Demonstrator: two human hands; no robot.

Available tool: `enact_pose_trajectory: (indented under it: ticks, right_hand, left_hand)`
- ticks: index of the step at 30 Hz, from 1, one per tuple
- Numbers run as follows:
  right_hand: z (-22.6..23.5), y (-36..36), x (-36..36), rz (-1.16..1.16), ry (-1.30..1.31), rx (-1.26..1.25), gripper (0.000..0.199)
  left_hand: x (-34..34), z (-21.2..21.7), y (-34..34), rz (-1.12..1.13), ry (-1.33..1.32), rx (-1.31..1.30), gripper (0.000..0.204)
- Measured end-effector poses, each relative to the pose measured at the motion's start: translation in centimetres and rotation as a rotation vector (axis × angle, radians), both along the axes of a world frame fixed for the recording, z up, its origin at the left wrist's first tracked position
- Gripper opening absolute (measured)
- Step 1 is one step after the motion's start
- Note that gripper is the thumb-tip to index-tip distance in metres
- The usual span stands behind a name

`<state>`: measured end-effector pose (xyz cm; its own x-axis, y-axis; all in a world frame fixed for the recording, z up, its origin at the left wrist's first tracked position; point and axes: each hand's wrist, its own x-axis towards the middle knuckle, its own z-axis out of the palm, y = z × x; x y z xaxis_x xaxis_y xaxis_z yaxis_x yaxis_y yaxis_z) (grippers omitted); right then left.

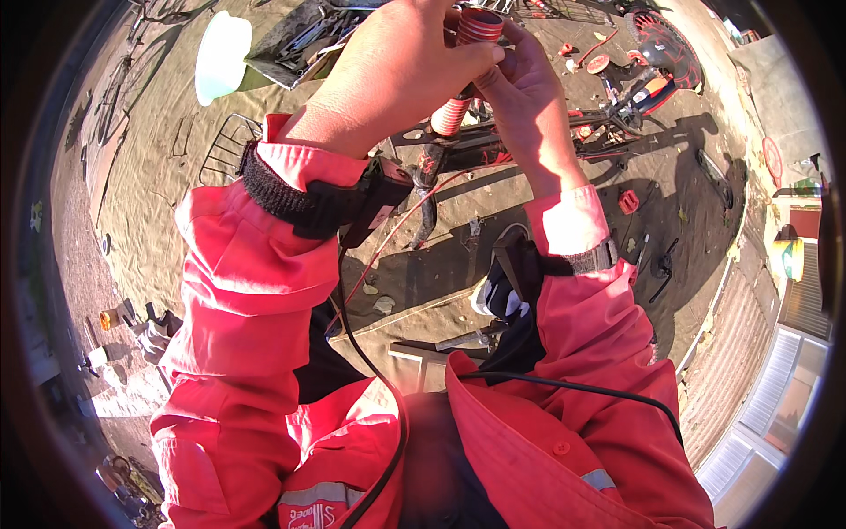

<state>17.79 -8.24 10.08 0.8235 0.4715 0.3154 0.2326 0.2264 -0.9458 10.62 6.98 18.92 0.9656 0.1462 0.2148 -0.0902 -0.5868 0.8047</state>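
At the top of the view, my left hand and my right hand meet around a red, pale-striped round piece. Both are closed on it, thumbs close together, and the left fingers are partly cut off by the upper edge. Just below is a tube with red and white stripes, standing up from a black and red bicycle frame. Whether the striped piece and this tube are joined is hidden behind my hands.
A wheel with red parts lies at the far right. Farther left are a pale green basin, a tray of tools and a wire basket. A red pedal lies on the ground cloth. A black cable hangs along my arm.
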Motion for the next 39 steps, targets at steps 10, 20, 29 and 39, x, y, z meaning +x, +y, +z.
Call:
enact_pose_trajectory:
  ticks: [10,20,29,39]
  right_hand:
    - [0.0,0.2,0.1,-0.037,-0.074,-0.023,0.052]
    - [0.1,0.0,0.0,-0.011,-0.018,0.022,0.051]
    - [0.8,-0.3,-0.4,-0.001,0.02,0.005,0.042]
    - [0.4,-0.2,-0.1,-0.006,0.017,-0.021,0.026]
  left_hand:
    - [-2.4,-7.2,0.8,-0.056,0.001,-0.095,0.048]
    - [-1.2,-8.6,-1.7,0.135,-0.091,-0.165,0.035]
    - [-1.1,-8.8,-1.8,0.131,-0.137,-0.196,0.032]
    - [-1.3,-8.1,-1.6,0.114,-0.054,-0.284,0.047]
